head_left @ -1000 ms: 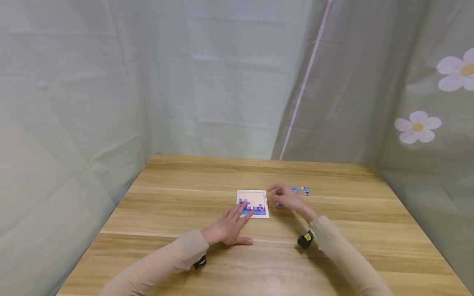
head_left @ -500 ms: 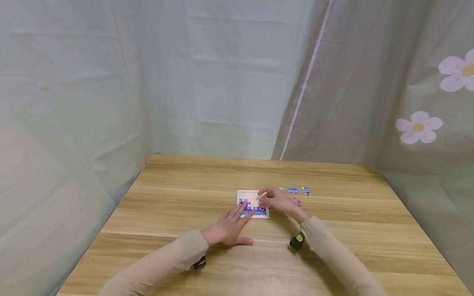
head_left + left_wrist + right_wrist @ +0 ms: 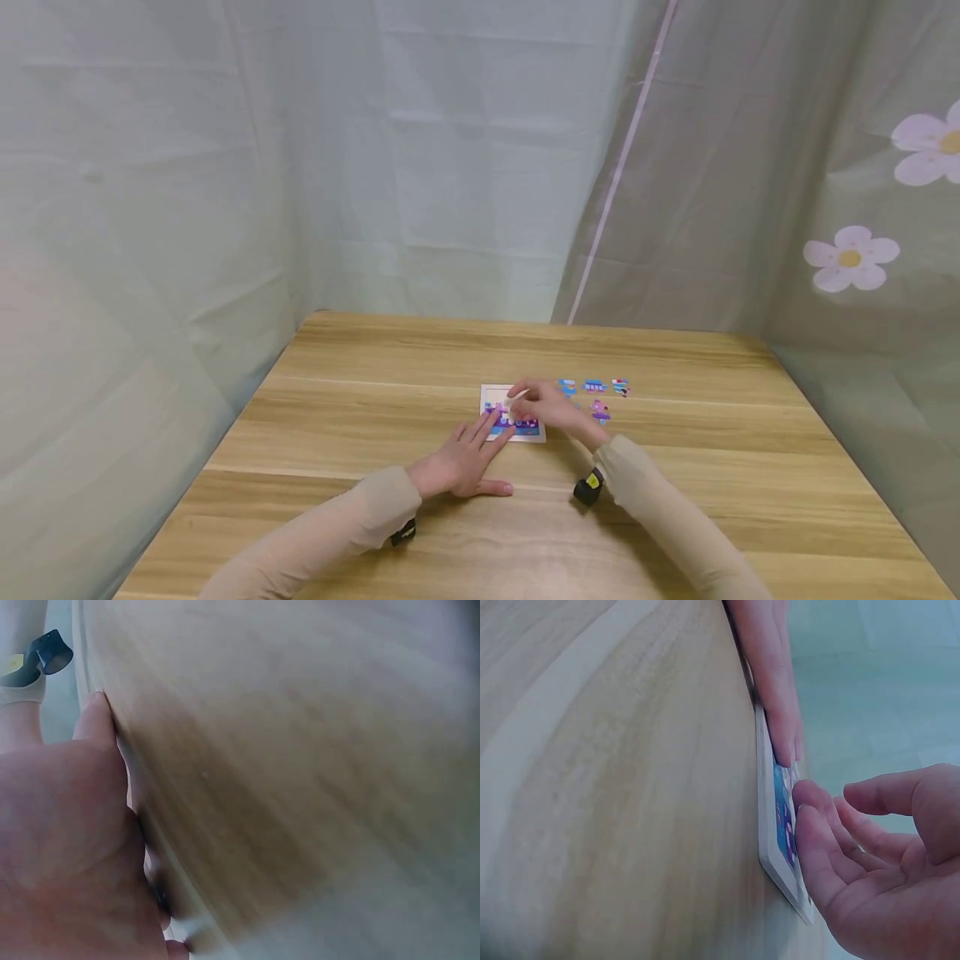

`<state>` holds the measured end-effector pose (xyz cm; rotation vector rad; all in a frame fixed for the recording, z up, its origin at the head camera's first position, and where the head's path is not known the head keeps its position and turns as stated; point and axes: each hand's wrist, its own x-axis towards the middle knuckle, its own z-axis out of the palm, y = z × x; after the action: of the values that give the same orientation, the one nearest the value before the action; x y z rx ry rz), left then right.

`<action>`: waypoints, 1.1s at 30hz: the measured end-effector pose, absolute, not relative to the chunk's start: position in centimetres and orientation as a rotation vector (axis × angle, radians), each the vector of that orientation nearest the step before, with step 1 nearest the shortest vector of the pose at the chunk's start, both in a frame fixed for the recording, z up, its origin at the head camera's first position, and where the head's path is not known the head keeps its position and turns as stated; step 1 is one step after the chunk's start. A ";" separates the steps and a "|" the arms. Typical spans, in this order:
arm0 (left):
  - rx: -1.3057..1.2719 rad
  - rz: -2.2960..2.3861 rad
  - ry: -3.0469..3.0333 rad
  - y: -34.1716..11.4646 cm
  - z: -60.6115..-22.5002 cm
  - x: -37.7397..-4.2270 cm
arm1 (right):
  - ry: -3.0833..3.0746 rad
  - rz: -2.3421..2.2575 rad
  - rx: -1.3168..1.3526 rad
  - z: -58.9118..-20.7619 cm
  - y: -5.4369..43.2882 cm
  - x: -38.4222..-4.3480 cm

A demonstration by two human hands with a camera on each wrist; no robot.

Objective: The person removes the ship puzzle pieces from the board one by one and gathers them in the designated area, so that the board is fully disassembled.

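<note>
A white-edged picture puzzle board lies mid-table, with purple and blue pieces filling its lower part. My left hand rests flat with its fingers over the board's lower left and its thumb on the table. Over the board, my right hand has curled fingers whose tips meet at the board's surface. In the right wrist view, the right hand has fingertips close together beside the board; whether a piece sits between them is hidden. Only table and the left hand fill most of the left wrist view.
Several loose puzzle pieces lie right of the board: a blue one, a red-and-blue one, a pink-purple one, and a blue one beside the right hand. Pale curtains stand behind the wooden table.
My right hand has moved left, from beside the loose pieces to above the board, uncovering pieces on the right. My left hand stays in place.
</note>
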<state>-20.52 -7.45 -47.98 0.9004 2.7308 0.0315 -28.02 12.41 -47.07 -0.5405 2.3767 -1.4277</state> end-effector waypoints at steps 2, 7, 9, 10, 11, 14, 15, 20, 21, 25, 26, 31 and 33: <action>0.905 0.024 2.731 -7.5 -48.1 -20.6 | 2.378 -1.418 -0.530 -47.5 12.3 -28.3; 0.929 0.033 2.734 -7.5 -48.3 -20.7 | 2.399 -1.384 -0.498 -47.5 12.1 -28.2; 0.938 0.049 2.733 -7.6 -47.8 -20.5 | 2.410 -1.373 -0.497 -47.4 12.2 -28.2; 0.939 0.053 2.731 -7.5 -47.6 -20.4 | 2.411 -1.368 -0.502 -47.5 12.2 -28.2; 0.940 0.053 2.730 -7.5 -47.4 -20.3 | 2.415 -1.362 -0.501 -47.5 12.2 -28.2; 0.932 0.037 2.728 -7.5 -46.8 -20.1 | 2.423 -1.351 -0.507 -47.4 12.1 -28.2; 0.930 0.026 2.727 -7.4 -46.7 -20.1 | 2.420 -1.350 -0.505 -47.3 12.1 -28.1; 0.927 -0.034 2.734 -7.3 -46.6 -20.0 | 2.428 -1.326 -0.463 -47.2 11.8 -28.0; 0.926 -0.037 2.732 -7.3 -46.6 -19.9 | 2.432 -1.320 -0.459 -47.2 11.8 -28.0; 0.919 -0.045 2.721 -7.5 -46.1 -19.7 | 2.444 -1.309 -0.454 -47.2 11.8 -28.0; 0.922 -0.053 2.718 -7.5 -46.0 -19.6 | 2.444 -1.309 -0.455 -47.2 11.8 -28.0; 0.951 -0.092 2.685 -7.6 -45.8 -19.1 | 2.432 -1.300 -0.460 -47.1 11.8 -28.0; 0.974 -0.098 2.674 -7.6 -45.9 -19.0 | 2.425 -1.293 -0.462 -47.0 11.8 -28.1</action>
<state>-19.00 -7.57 -45.89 0.9737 2.6744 -0.0977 -28.07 11.78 -47.05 -0.4623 2.4246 -1.2933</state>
